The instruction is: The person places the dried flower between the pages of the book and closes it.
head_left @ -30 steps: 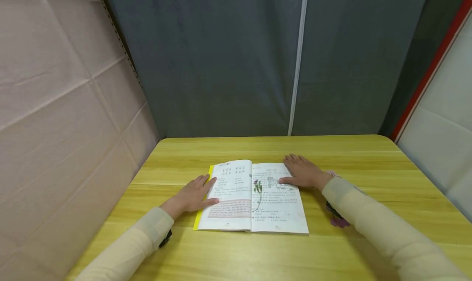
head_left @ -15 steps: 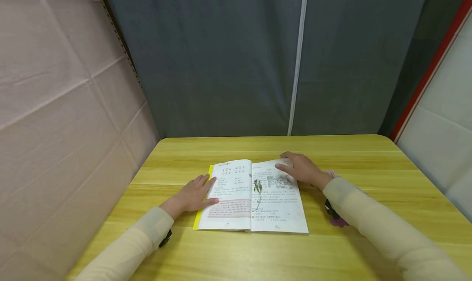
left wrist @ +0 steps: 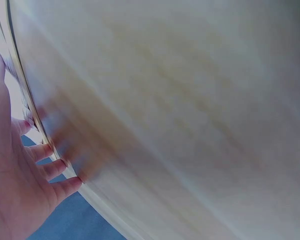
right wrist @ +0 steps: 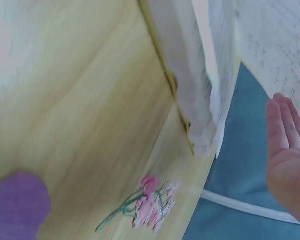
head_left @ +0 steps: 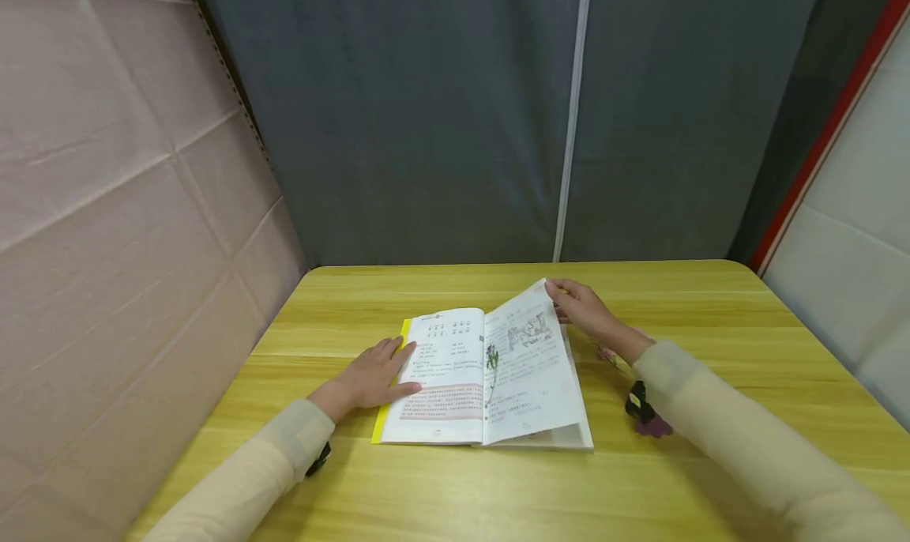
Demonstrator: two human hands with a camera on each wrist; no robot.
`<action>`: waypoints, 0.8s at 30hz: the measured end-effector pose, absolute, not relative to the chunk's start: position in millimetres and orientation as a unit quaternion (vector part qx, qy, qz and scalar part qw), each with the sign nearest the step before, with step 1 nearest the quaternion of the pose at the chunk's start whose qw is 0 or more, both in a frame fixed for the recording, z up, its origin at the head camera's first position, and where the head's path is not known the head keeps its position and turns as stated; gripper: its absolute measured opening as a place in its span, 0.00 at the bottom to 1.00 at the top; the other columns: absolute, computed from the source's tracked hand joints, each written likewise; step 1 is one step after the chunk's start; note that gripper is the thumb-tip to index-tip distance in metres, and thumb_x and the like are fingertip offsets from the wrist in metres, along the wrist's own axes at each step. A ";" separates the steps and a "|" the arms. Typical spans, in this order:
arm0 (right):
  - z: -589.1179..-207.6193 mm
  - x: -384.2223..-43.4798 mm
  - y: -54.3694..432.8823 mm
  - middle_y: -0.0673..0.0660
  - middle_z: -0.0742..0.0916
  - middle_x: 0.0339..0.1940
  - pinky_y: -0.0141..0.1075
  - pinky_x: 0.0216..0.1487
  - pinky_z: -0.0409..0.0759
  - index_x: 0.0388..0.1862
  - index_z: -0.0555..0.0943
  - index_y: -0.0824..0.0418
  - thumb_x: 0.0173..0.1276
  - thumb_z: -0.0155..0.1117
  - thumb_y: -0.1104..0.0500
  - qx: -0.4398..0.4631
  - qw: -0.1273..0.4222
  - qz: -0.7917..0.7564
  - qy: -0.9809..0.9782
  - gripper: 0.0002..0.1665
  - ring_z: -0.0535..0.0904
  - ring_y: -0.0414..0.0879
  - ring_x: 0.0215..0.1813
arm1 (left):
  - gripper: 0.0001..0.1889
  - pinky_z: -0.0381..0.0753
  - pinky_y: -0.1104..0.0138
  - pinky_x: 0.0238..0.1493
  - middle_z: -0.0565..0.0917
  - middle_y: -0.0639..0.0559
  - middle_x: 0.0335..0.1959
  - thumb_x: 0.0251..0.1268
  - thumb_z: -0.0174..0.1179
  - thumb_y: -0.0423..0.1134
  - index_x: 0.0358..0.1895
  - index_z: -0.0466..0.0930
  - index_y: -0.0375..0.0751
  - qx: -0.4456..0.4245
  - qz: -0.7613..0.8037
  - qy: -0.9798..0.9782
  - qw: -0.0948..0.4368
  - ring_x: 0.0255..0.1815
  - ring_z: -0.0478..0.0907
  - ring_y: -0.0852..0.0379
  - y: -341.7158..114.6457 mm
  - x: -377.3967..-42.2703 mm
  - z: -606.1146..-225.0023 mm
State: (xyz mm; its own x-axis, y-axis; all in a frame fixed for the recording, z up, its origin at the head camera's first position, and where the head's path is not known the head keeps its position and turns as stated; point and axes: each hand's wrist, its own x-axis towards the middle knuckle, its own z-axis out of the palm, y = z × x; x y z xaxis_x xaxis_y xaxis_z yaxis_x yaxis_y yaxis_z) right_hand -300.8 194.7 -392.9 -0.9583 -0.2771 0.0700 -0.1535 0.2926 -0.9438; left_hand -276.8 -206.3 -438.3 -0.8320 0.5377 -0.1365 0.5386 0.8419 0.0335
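Observation:
An open book (head_left: 441, 368) with a yellow cover edge lies on the table. My left hand (head_left: 371, 374) rests on the outer edge of its left page with fingers spread and straight; the left wrist view shows those fingers (left wrist: 55, 170) along the edge. At the upper corner of the lifted right page (head_left: 533, 368), my right hand (head_left: 586, 309) pinches the paper, thumb in front. A thin flower stem with green leaves and a small purple bloom (head_left: 492, 356) lies on that page beside the centre fold. In the right wrist view the fingers (right wrist: 277, 127) touch the raised page (right wrist: 275, 50).
Pink flowers on a green stem (right wrist: 150, 205) lie on the wooden table (head_left: 426, 494) right of the book. A purple petal shape (head_left: 652, 426) lies nearer, partly behind a dark thing at the right wrist. A grey curtain (head_left: 426, 131) hangs behind the table.
My right hand has gone from lying flat on the right page to pinching its upper corner and raising it. The page now tilts up with the flower on it. The left hand has stayed put.

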 end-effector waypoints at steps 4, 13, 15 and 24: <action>-388.9 -295.3 191.7 0.75 0.72 0.65 0.47 0.58 0.75 0.75 0.54 0.73 0.78 0.38 0.37 -0.136 0.098 -0.628 0.760 0.45 0.75 0.61 0.61 | 0.47 0.56 0.47 0.69 0.54 0.33 0.75 0.67 0.41 0.71 0.78 0.50 0.40 0.281 -0.005 0.957 0.072 0.73 0.52 0.36 -206.5 -277.3 -438.4; -391.6 -274.4 167.0 0.76 0.72 0.63 0.43 0.55 0.77 0.73 0.51 0.78 0.75 0.24 0.31 -0.213 0.198 -0.658 0.694 0.54 0.81 0.50 0.55 | 0.47 0.55 0.47 0.69 0.53 0.34 0.75 0.67 0.39 0.72 0.78 0.49 0.41 0.280 -0.010 0.957 0.074 0.74 0.51 0.37 -207.4 -279.7 -440.0; -393.8 -268.7 158.7 0.76 0.72 0.64 0.46 0.57 0.76 0.73 0.51 0.78 0.74 0.23 0.30 -0.222 0.205 -0.646 0.701 0.55 0.79 0.55 0.59 | 0.47 0.55 0.47 0.69 0.53 0.34 0.75 0.67 0.39 0.73 0.78 0.49 0.41 0.280 -0.009 0.957 0.074 0.74 0.51 0.37 -207.3 -280.1 -440.4; -405.8 -243.6 127.2 0.64 0.64 0.74 0.52 0.66 0.65 0.77 0.56 0.64 0.79 0.45 0.46 -0.300 0.139 -0.502 0.799 0.36 0.63 0.60 0.71 | 0.47 0.55 0.46 0.69 0.53 0.33 0.75 0.68 0.40 0.71 0.77 0.50 0.39 0.287 -0.004 0.955 0.069 0.74 0.51 0.35 -206.9 -280.4 -441.0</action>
State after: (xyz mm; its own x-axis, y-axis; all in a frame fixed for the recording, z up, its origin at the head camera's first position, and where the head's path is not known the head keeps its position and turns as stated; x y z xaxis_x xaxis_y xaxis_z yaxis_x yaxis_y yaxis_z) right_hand -243.6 127.2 -405.8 -0.7810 -0.6193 0.0803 -0.3411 0.3153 -0.8855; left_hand -280.4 -206.9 -441.0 -0.8251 0.5486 -0.1353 0.5498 0.8347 0.0314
